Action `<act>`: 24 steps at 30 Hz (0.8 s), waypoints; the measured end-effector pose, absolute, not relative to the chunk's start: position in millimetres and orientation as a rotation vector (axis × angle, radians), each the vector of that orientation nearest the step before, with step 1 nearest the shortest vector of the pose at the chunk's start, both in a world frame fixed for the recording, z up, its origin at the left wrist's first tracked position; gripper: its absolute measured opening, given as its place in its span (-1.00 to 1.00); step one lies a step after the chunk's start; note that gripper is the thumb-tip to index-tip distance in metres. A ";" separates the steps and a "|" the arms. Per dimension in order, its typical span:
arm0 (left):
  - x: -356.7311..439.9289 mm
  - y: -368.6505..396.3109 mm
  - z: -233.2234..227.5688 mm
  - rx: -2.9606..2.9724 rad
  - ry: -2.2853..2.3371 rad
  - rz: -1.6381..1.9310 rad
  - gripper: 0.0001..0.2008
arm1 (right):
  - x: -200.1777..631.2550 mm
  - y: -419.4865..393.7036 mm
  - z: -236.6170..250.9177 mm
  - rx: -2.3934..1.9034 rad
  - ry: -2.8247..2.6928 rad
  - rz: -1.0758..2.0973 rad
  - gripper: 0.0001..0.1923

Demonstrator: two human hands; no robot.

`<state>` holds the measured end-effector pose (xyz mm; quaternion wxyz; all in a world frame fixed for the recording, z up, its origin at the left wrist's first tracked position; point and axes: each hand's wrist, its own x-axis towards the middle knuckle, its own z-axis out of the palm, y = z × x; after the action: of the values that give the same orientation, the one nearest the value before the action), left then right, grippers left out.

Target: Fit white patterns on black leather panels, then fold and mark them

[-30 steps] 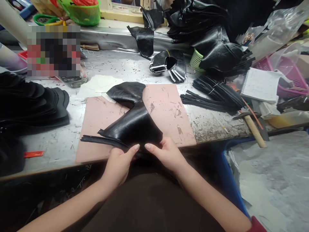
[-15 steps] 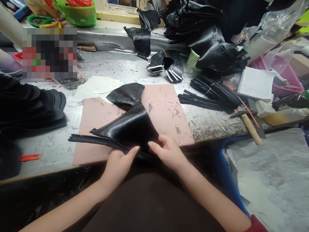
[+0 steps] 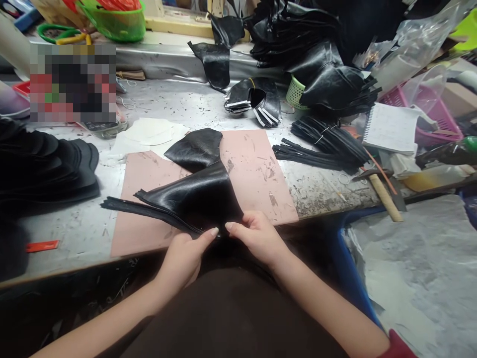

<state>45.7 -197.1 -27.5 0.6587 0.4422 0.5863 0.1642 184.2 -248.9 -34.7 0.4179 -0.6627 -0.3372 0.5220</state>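
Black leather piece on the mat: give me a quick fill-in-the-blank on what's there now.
Both hands, left hand and right hand, grip the black leather piece at its ____ edge.
It lies on a ____ mat.
A black ____ runs along its left side.
The hammer lies to the ____.
Answers: near; pink; zipper; right

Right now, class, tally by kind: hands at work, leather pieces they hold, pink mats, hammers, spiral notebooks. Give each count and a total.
Hands: 2, left hand and right hand
Black leather pieces held: 1, black leather piece
Pink mats: 1, pink mat
Hammers: 1, hammer
Spiral notebooks: 1, spiral notebook
Total: 6
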 end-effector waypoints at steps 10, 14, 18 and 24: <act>48.5 -195.0 -22.5 0.883 1.262 0.398 -0.82 | 188.7 -249.0 -31.2 -1.728 -1.104 1.054 -0.73; 47.3 -194.8 -25.7 0.842 1.259 0.427 -0.82 | 191.9 -250.2 -31.3 -1.725 -1.045 1.184 -0.84; 45.1 -195.5 -29.7 0.833 1.236 0.452 -0.82 | 186.7 -251.3 -35.8 -1.621 -0.921 1.425 -0.94; 44.6 -192.7 -26.8 0.931 1.263 0.428 -0.83 | 182.9 -251.6 -42.7 -1.520 -0.722 1.484 -0.86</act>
<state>44.6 -192.7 -26.8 0.6871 0.4160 0.5642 0.1912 182.9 -251.6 -42.7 0.4339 -0.6104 -0.2897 0.5959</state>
